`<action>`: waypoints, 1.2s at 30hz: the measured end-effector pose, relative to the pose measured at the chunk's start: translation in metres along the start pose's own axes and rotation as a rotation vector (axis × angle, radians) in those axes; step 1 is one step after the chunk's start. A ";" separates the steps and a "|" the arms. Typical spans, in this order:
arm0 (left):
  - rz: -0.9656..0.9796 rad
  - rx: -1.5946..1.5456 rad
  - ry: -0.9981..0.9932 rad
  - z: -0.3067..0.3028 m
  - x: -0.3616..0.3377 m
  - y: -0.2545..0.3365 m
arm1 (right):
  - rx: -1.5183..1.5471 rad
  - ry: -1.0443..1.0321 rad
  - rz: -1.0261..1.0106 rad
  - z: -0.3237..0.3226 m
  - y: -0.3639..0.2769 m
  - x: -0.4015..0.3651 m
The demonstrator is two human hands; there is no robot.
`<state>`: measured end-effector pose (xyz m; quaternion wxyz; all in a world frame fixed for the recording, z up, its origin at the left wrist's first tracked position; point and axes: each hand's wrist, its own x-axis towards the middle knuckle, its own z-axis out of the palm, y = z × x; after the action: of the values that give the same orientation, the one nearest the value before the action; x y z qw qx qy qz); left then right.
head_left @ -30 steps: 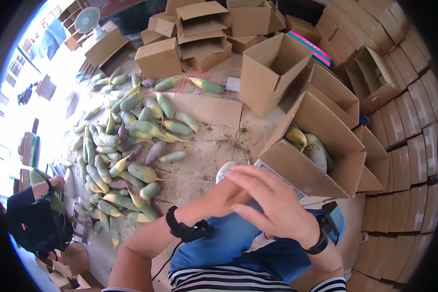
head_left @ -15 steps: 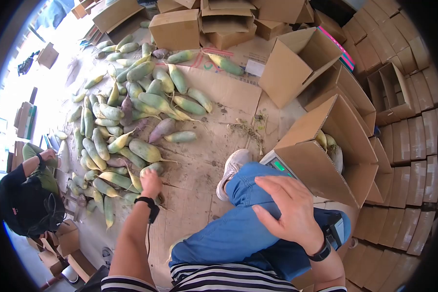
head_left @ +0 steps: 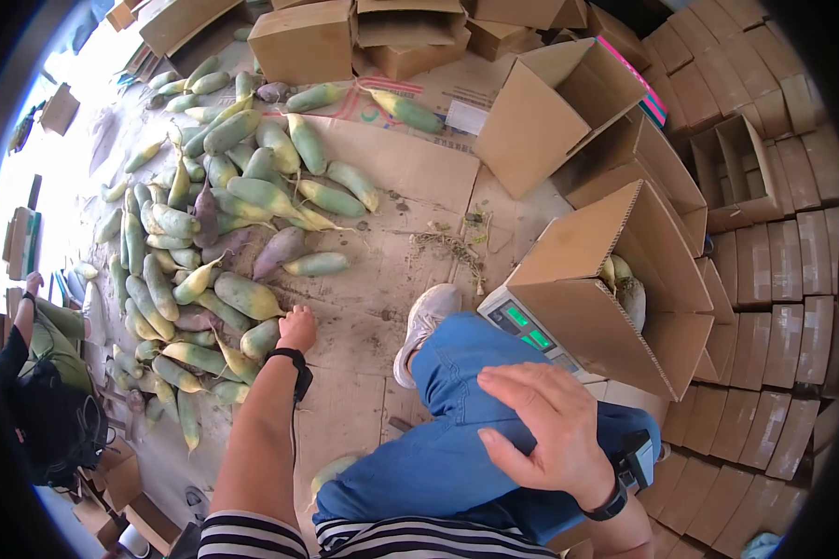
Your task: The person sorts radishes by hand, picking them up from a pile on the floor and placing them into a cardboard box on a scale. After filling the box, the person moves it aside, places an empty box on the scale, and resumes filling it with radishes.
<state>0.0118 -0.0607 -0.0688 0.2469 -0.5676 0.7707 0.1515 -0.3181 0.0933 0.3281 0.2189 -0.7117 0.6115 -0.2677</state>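
My left hand (head_left: 297, 331) is low at the right edge of a heap of green radishes (head_left: 247, 294), its fingers curled beside the end of one green radish (head_left: 260, 340). Whether anything is inside those fingers is hidden. My right hand (head_left: 543, 424) hovers over my right knee, empty, thumb and fingers apart. Between the heap's pale green roots lie a few purple ones (head_left: 280, 252). A scale (head_left: 522, 326) with a lit green display stands beyond my knee. On it appears to rest an open cardboard box (head_left: 569, 252) with pale radishes (head_left: 629, 293) inside.
More open boxes (head_left: 559, 112) stand behind the scale and along the back (head_left: 303, 42). Stacked cartons (head_left: 764, 345) line the right side. Dry leaf scraps (head_left: 452, 252) lie on the cardboard floor. Another person (head_left: 56, 373) is at the far left.
The view has shifted, so the scene sits further left. My left hand has moved right, off the top of a radish to beside its end. More of the scale's display shows.
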 end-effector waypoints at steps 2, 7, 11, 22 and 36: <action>0.082 0.134 -0.034 0.000 0.002 -0.007 | 0.001 -0.005 0.013 -0.001 0.001 0.001; 0.272 0.247 -0.009 0.014 0.007 -0.044 | 0.023 0.004 0.037 0.001 0.002 0.004; 0.384 0.209 0.041 0.026 0.025 -0.076 | 0.065 0.040 0.001 0.003 0.004 0.005; 0.077 -1.013 0.710 -0.106 0.004 -0.118 | 0.097 0.132 -0.080 0.021 0.005 -0.007; 0.743 -1.217 0.656 -0.380 -0.282 0.177 | -0.150 0.704 -0.141 -0.006 -0.018 -0.006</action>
<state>-0.1695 0.0249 0.3949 -0.4147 -0.3239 0.7251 0.4443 -0.3094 0.1024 0.3436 -0.0769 -0.6305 0.6168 -0.4649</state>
